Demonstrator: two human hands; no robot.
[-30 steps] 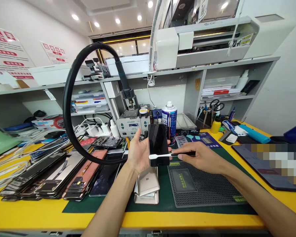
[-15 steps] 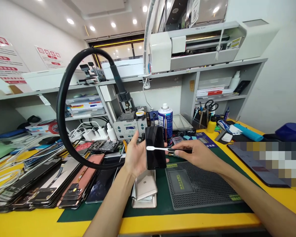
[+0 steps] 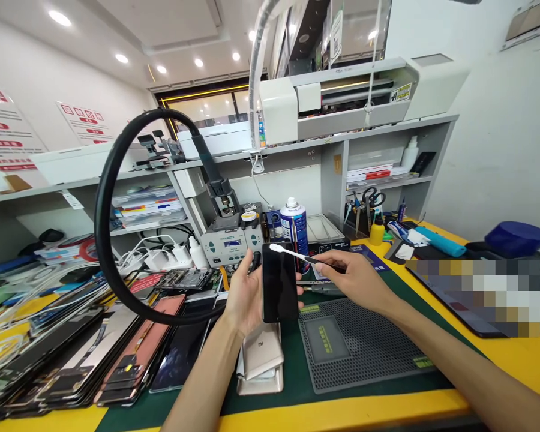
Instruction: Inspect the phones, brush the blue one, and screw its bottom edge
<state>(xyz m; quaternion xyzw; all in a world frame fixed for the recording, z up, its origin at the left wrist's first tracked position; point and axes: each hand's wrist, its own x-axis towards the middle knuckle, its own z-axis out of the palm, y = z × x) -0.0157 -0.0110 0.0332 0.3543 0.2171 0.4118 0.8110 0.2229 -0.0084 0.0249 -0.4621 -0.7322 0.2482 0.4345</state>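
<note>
My left hand holds a smartphone upright, fingers wrapped behind it and its dark glossy screen facing me. My right hand grips the dark handle of a toothbrush, whose white head lies across the upper part of the screen. Its bristles are hidden, and I cannot tell whether they touch the glass. Below my left hand, a gold phone back cover with an "MI" mark rests on other casing parts. A grey perforated mat lies under my right forearm.
Stacks of phone screens fill the left side. A thick black hose loops up from the rework station. Behind the phone stands a blue spray can. Scissors and a yellow bottle are at the right back.
The toothbrush head has moved from the middle of the screen up near its top edge, and the brush now slants. My view has shifted slightly right and up.
</note>
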